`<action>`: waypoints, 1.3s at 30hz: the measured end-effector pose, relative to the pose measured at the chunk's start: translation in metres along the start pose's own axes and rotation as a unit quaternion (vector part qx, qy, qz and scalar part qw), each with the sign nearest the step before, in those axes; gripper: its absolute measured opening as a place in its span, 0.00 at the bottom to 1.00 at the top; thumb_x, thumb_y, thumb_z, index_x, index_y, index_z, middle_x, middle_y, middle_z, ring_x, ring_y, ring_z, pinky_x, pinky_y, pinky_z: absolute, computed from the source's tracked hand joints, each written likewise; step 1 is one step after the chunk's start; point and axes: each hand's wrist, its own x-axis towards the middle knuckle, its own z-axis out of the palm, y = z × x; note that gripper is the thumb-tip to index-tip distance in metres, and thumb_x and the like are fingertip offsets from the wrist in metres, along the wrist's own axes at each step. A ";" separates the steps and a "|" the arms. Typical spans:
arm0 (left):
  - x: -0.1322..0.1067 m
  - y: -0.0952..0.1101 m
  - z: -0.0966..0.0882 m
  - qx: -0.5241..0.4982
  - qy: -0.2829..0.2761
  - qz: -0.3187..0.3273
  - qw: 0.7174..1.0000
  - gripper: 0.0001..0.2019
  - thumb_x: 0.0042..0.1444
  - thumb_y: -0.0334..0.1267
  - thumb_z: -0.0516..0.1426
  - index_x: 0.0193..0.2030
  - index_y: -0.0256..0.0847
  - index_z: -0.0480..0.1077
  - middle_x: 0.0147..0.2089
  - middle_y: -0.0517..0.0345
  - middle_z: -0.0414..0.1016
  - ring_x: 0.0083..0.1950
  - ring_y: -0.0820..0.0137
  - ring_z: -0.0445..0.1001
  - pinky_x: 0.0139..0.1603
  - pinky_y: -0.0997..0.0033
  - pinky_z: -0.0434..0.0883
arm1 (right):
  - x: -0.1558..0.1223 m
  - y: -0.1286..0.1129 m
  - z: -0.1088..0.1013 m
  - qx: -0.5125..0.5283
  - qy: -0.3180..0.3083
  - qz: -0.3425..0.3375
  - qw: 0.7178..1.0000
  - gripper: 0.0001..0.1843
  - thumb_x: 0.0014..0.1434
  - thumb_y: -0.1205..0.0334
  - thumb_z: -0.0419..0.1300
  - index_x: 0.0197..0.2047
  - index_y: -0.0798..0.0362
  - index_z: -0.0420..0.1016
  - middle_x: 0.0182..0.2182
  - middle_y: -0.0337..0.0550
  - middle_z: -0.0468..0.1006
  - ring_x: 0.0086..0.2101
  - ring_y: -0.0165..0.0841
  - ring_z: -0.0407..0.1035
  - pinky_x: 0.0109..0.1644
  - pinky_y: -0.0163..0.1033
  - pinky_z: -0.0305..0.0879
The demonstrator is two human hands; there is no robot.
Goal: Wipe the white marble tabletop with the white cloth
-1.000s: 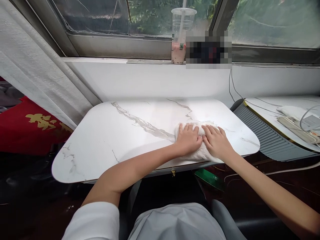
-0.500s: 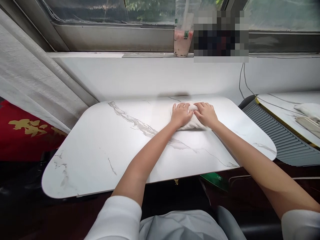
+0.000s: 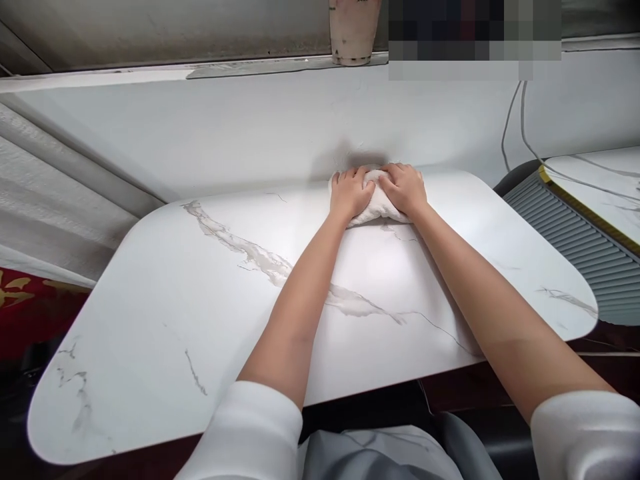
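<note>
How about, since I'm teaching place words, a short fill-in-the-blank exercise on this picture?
1. The cloth lies ____ (under/beside) the left hand and the right hand.
2. The cloth is by the tabletop's ____ (near/far) edge.
3. The cup stands ____ (higher/lower) than the tabletop.
Missing words: under; far; higher.

a white cloth (image 3: 379, 200) lies on the desk (image 3: 150, 300) right by its far edge, a little right of that edge's middle and well apart from the near edge. it looks soft and fuzzy, bunched into a thick, rumpled pad, its near side puckered and rounded; parts of its left and right sides are covered.
</note>
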 end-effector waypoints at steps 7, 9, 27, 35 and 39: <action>0.006 -0.001 0.001 0.011 0.009 -0.013 1.000 0.19 0.68 0.41 0.45 0.60 0.44 0.67 0.60 0.52 0.73 0.63 0.60 0.67 0.70 0.57 0.55 | 0.013 0.005 0.008 -0.025 0.009 -0.012 1.000 0.21 0.67 0.57 0.44 0.51 0.55 0.73 0.50 0.55 0.75 0.53 0.48 0.63 0.60 0.55 0.54; 0.005 -0.001 0.001 0.013 0.009 -0.013 1.000 0.19 0.68 0.41 0.44 0.61 0.43 0.66 0.61 0.52 0.72 0.63 0.60 0.67 0.71 0.56 0.55 | 0.011 0.004 0.007 -0.032 0.005 -0.018 0.999 0.21 0.67 0.58 0.44 0.52 0.55 0.73 0.51 0.55 0.74 0.53 0.48 0.63 0.60 0.54 0.53; -0.105 0.013 -0.028 0.034 -0.033 0.014 0.999 0.23 0.69 0.40 0.44 0.67 0.39 0.61 0.70 0.50 0.64 0.72 0.64 0.57 0.76 0.50 0.46 | -0.104 -0.050 -0.034 -0.098 -0.025 -0.085 0.991 0.25 0.66 0.62 0.44 0.60 0.62 0.69 0.57 0.58 0.72 0.56 0.47 0.62 0.63 0.53 0.51; -0.200 0.027 -0.055 0.068 -0.062 0.021 0.996 0.24 0.69 0.40 0.45 0.69 0.38 0.60 0.71 0.48 0.61 0.74 0.63 0.55 0.77 0.49 0.44 | -0.196 -0.086 -0.061 -0.151 -0.036 -0.142 0.978 0.28 0.69 0.60 0.41 0.64 0.66 0.66 0.60 0.61 0.69 0.59 0.51 0.60 0.65 0.61 0.48; -0.244 0.032 -0.069 0.073 -0.063 0.039 0.995 0.24 0.69 0.40 0.45 0.69 0.38 0.60 0.71 0.47 0.62 0.74 0.61 0.55 0.76 0.48 0.46 | -0.233 -0.105 -0.074 -0.171 -0.034 -0.184 0.967 0.29 0.69 0.60 0.41 0.64 0.70 0.67 0.58 0.64 0.70 0.58 0.54 0.62 0.67 0.63 0.46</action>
